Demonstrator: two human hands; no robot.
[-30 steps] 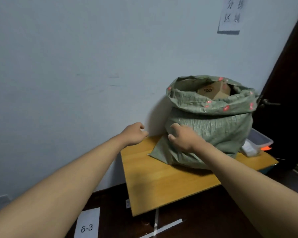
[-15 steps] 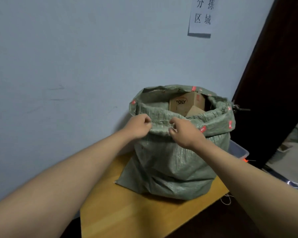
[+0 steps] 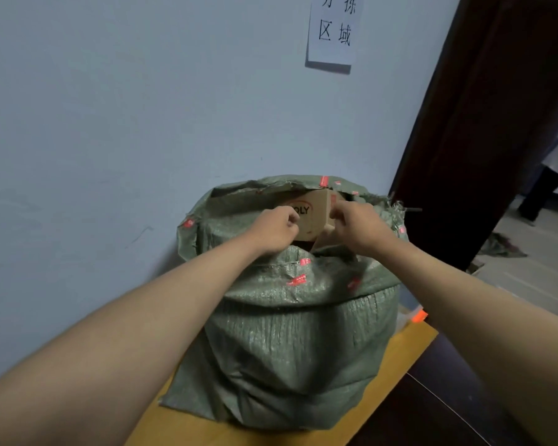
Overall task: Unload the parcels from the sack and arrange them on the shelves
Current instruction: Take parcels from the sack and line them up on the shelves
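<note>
— Pale blue wall (image 3: 110,123) behind, dark door frame (image 3: 484,123) on the right. What's on that white paper sign (image 3: 331,30) up top?

— Black handwritten Chinese characters; the lower row reads 区域, the upper row is cut by the picture's edge.

— And the sack?

— Green woven sack (image 3: 290,342) stands upright on a yellow wooden table (image 3: 409,352), close to the wall. Its mouth is rolled down into a thick cuff, with small red printed marks scattered on it, too small to read.

— Any parcel showing?

— Yes, a brown cardboard box (image 3: 316,209) sits in the open mouth, at the top of the load. It carries a printed logo inside an oval; the letters "OLY" are readable, the first letter hidden by knuckles.

— The hands?

— Both are inside the mouth. Left hand (image 3: 273,228) has its fingers curled at the box's left face, over the logo. Right hand (image 3: 356,225) has curled fingers at the box's right corner. Each seems to grip the box, though the fingertips are hidden.

— Anything else?

— An orange-and-clear plastic item (image 3: 414,313) peeks out behind the sack on the table's right side.
</note>
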